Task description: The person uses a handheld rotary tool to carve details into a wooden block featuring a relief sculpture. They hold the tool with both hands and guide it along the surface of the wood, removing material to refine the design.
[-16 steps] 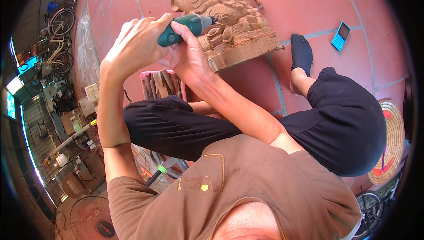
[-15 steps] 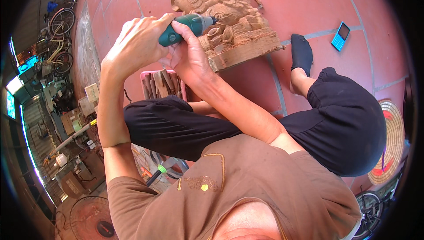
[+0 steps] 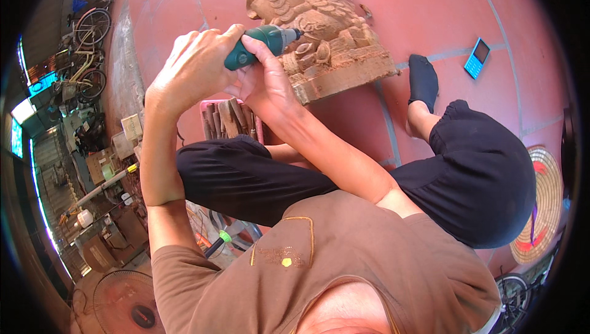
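Note:
A green handheld rotary tool (image 3: 261,46) with a grey nose and dark tip is held between my two hands. My left hand (image 3: 200,66) closes round its rear end from the left, with the fingertips partly hidden. Around the tool's body my right hand (image 3: 265,77) is closed too, its thumb lying along the casing and its other fingers out of sight underneath. Pointing right, the tip reaches over the brown wooden carving (image 3: 289,2), which has detailed relief and a flat base. Whether the tip touches the wood I cannot tell.
A pink basket (image 3: 203,105) of wooden-handled tools stands by my left knee. Right of my socked foot (image 3: 423,82), a blue keypad phone (image 3: 477,58) lies on red tiles. A round woven mat (image 3: 541,211) is at far right. Bicycles (image 3: 92,26) and a fan (image 3: 123,303) are at left.
The whole view has shifted slightly, so the surroundings sit a little lower and to the right. The tool tip appears slightly further left over the carving. Both hands keep their hold.

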A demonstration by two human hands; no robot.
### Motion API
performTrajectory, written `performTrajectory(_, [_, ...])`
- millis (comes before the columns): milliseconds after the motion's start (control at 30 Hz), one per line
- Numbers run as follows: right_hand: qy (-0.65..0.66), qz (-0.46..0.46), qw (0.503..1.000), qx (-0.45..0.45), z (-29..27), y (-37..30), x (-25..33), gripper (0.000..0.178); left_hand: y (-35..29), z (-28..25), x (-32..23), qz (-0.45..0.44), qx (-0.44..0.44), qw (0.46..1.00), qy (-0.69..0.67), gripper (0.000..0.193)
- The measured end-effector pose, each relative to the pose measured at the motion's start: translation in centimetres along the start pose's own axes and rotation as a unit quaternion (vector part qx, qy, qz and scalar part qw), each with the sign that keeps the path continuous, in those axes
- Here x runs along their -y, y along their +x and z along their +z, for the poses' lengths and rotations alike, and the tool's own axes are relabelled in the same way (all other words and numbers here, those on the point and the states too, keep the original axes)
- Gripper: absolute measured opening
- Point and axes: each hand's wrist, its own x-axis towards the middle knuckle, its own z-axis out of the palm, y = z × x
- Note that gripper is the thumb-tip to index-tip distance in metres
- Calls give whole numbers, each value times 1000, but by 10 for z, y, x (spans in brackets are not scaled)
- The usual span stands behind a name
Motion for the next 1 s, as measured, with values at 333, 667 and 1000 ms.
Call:
performTrajectory(333, [-53, 54, 997, -8, 8, -7, -25, 35, -41, -5, 5, -69, -10, 997, -27, 54])
performTrajectory(667, [-191, 80, 978, 35, 15, -23, -47, 39, -105, -3, -17, -136, -108, 984, -34, 68])
performTrajectory(1000, [-337, 68, 939, -2, 7, -33, -50, 45, -126, 38, -10, -186, -134, 958, -173, 72])
